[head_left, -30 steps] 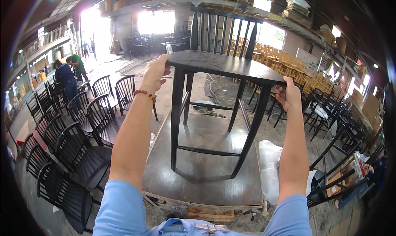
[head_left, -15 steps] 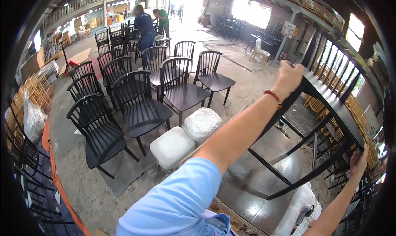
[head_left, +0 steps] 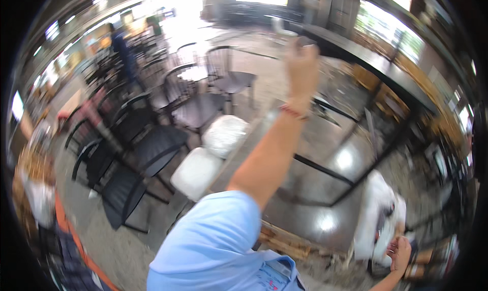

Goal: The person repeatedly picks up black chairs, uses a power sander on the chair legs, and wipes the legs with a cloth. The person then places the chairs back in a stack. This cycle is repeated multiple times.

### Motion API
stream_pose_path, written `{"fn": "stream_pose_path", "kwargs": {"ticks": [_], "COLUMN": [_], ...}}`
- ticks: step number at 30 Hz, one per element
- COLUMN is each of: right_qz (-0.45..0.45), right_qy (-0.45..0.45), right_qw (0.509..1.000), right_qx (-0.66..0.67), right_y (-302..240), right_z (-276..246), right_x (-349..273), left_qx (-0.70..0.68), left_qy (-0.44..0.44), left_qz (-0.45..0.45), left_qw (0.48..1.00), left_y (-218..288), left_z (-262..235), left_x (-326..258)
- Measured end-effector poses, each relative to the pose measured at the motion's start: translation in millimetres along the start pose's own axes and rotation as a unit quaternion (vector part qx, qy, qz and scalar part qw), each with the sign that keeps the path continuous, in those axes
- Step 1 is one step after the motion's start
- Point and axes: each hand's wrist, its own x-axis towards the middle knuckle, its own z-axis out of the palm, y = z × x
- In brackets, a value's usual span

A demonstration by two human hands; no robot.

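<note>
A black wooden chair [head_left: 373, 55] is raised at the right, over a dark, shiny work surface [head_left: 310, 189], its seat edge high and its legs slanting down. My left hand [head_left: 301, 69], with a red bracelet at the wrist, is closed on the near corner of its frame. Down at the lower right, my right hand [head_left: 400, 253] is off the chair, fingers loosely curled and nothing visible in them. Beside it lies a white padded bundle [head_left: 370, 217] with a small dark item on it, too blurred to name.
Two white wrapped cushions or seats [head_left: 197, 174] sit left of the work surface. Several finished black chairs [head_left: 195, 110] stand in rows on the concrete floor. A person in dark clothes [head_left: 121, 49] is among the far chairs. Stacked light-wood frames [head_left: 368, 77] line the right.
My right hand has let go of the chair and dropped toward the white bundle. My left hand still grips the chair. The whole view has swung to the right and blurred.
</note>
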Motion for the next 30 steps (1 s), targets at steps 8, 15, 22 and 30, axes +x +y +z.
{"fn": "stream_pose_path", "kwargs": {"ticks": [8, 15, 22, 30], "right_qz": [0.156, 0.623, 0.574, 0.511], "right_qy": [0.349, 0.283, 0.401, 0.528], "right_qw": [0.914, 0.726, 0.655, 0.601], "right_qx": [0.133, 0.066, 0.284, 0.314], "right_y": [284.5, 500.9, 464.3, 451.9], "right_z": [-244.4, -186.8, -200.5, -295.3], "right_x": [-209.5, -481.3, -495.9, -453.9], "left_qx": [-0.353, -0.35, -0.416, -0.412], "left_qy": [-0.467, -0.819, -0.816, -0.801], "left_qz": [-0.225, -0.145, -0.121, -0.258], "left_qw": [0.779, 0.43, 0.383, 0.349], "left_y": [269.2, 504.5, 664.8, 833.8], "left_z": [23.7, 47.0, 121.3, 236.3], "left_x": [-385.4, -540.2, -634.0, -854.9]}}
